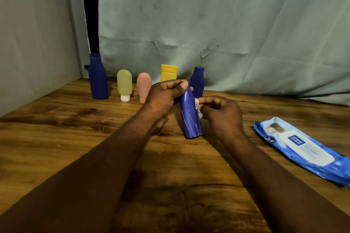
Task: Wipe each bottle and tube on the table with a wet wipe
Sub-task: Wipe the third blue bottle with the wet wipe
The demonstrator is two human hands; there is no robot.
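In the head view, a blue bottle (189,113) is held over the middle of the wooden bench (56,128). It is tilted, with its cap end leaning away and to the left. Its base is down by the bench top, but whether it touches the wood cannot be told.

The left grip (164,94) is clamped on the neck and cap end of the blue bottle, with the fingers curled over the top and the thumb laid along the near side. The right grip (221,111) is closed on a small, crumpled wet wipe (198,106), which is pinched at the fingertips and pressed to the right side of the bottle's upper body. Pale streaks are seen along the bottle's front.

A row of containers is stood along the far edge of the bench, in front of a grey-green cloth backdrop (227,24). From left to right these are a tall blue bottle (98,77), a yellow-green tube (124,84) stood on its white cap, a pink tube (144,86) partly hidden by the left grip, a yellow tube (169,73) and a small blue bottle (198,81) just behind the held one.

A blue wipes pack (303,149) is laid flat on the right of the bench, well apart from the hands, with its pale lid flap closed.
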